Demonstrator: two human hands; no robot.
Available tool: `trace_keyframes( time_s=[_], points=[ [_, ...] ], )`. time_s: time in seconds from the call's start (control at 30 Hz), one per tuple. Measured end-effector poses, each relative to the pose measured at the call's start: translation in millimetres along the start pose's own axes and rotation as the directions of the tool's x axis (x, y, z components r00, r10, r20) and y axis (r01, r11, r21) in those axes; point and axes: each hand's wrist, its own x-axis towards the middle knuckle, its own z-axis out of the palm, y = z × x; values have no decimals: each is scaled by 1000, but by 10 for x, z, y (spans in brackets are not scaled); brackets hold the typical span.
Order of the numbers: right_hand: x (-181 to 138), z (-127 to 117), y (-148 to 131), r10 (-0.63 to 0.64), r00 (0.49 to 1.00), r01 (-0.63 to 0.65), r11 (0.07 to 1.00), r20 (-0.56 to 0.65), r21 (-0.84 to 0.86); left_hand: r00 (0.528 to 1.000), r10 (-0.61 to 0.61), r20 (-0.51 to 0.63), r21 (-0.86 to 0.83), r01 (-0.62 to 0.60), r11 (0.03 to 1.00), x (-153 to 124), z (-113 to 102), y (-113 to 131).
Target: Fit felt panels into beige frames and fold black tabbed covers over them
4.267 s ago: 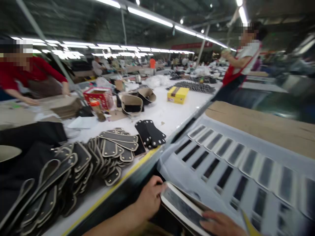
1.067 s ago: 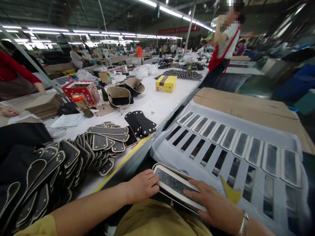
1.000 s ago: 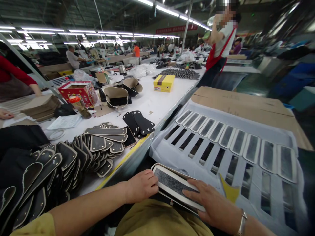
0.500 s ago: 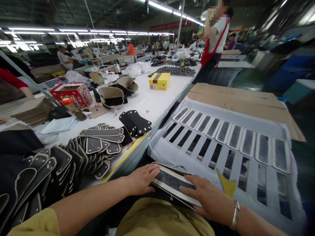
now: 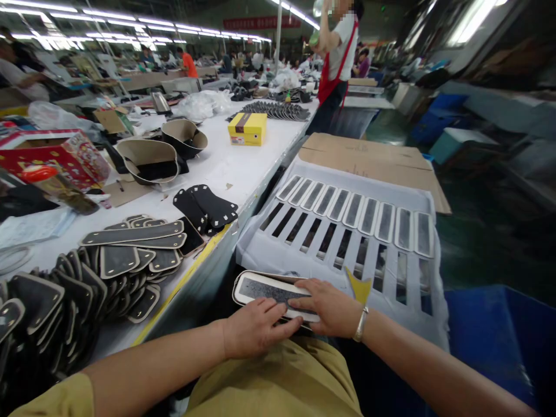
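A long rounded panel, grey with a white border, lies on a larger pale-edged piece in front of my lap. Over its near edge is my left hand, fingers together on top and thumb along the near side. My right hand, a metal bracelet at its wrist, is closed around the right end with two fingers stretched across the grey face. What supports the work from below is hidden. Just beyond my right hand, a yellow forked piece sits at the edge of the slotted rack.
Grey panels with white borders line the rack, with cardboard behind. On the white table are stacked dark trimmed pieces, black pieces, a yellow box and open bag bodies. A person in a red apron stands farther back.
My left hand has moved from the panel's left end toward its middle, nearer my right hand. The panel's left end now shows. The camera view has turned right.
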Motion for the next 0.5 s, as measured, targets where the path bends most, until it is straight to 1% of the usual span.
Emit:
trace_keyframes(
  time_s=[0.03,0.1,0.17,0.2,0.23,0.27,0.3,0.33,0.37,0.4,0.43,0.47,0.5],
  points=[
    [1,5,2,-4,1000,4,1000,-7,-1,1000,8,-10,-9,-8,1000,48,23,60],
    [2,19,5,-8,1000,8,1000,-14,5,999,-42,-3,-22,42,999,129,55,146],
    [-4,29,13,-8,1000,9,999,-20,45,996,-88,21,-37,89,995,168,76,177],
    [-10,24,24,-10,999,13,995,-33,96,995,-96,32,-43,97,994,170,86,179],
    [-20,6,43,-8,999,17,983,-51,185,994,-101,42,-47,103,994,162,98,177],
    [-35,-26,72,6,997,17,948,-71,316,993,-102,51,-48,105,993,148,111,175],
    [-57,-75,112,36,995,13,877,-94,479,993,-101,58,-45,103,994,130,126,176],
    [-86,-137,161,85,990,9,766,-114,643,993,-97,63,-39,100,994,111,141,180],
    [-125,-207,218,150,980,10,631,-135,776,994,-92,65,-31,94,995,93,157,189],
    [-173,-278,280,230,961,19,503,-155,864,994,-89,65,-20,91,996,77,171,199],
    [-230,-340,341,322,930,36,404,-179,914,994,-85,62,-9,86,996,63,185,211],
    [-293,-386,396,415,887,56,343,-204,938,995,-79,58,1,79,997,50,197,221],
    [-359,-407,442,499,838,61,312,-219,948,996,-72,52,9,71,997,40,208,229]
  ],
)
